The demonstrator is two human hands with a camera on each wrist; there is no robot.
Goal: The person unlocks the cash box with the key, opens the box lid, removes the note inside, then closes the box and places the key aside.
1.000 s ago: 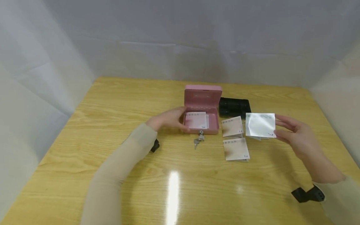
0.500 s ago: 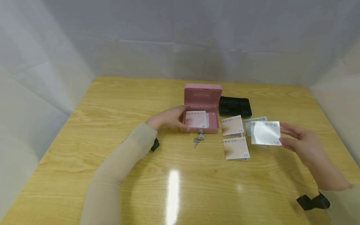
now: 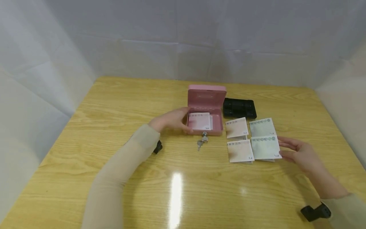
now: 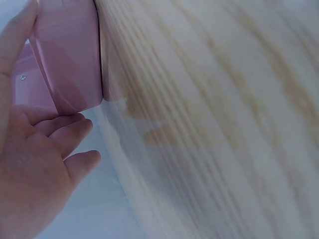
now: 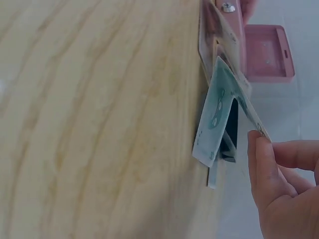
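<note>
**Right hand at a folded green note, left hand at the pink box**

The right hand (image 3: 300, 155) is reaching to the near green folded note (image 3: 265, 148), and its grip is pinching the right edge of this note between thumb and fingers; in the right wrist view the fingertips (image 5: 259, 149) are lying on the upper leaf of the note, which is standing partly open from the desk (image 3: 114, 105). The note is lying on the desk, at the right end of a small group of notes. Just behind it another green folded note (image 3: 262, 127) is lying flat. To the left of these two, two reddish folded notes are lying, one far (image 3: 236, 128) and one near (image 3: 240, 151), and the near one is touching the note that the hand is pinching.

The left hand (image 3: 171, 120) is resting against the left side of the pink cash box (image 3: 206, 109), with relaxed fingers touching its wall, so its grip is released. The box is standing open, its lid upright, and a reddish note (image 3: 199, 121) is lying inside. A key (image 3: 201, 142) is hanging from the lock in front. A black tray (image 3: 239, 108) is lying just behind and to the right of the box.
</note>
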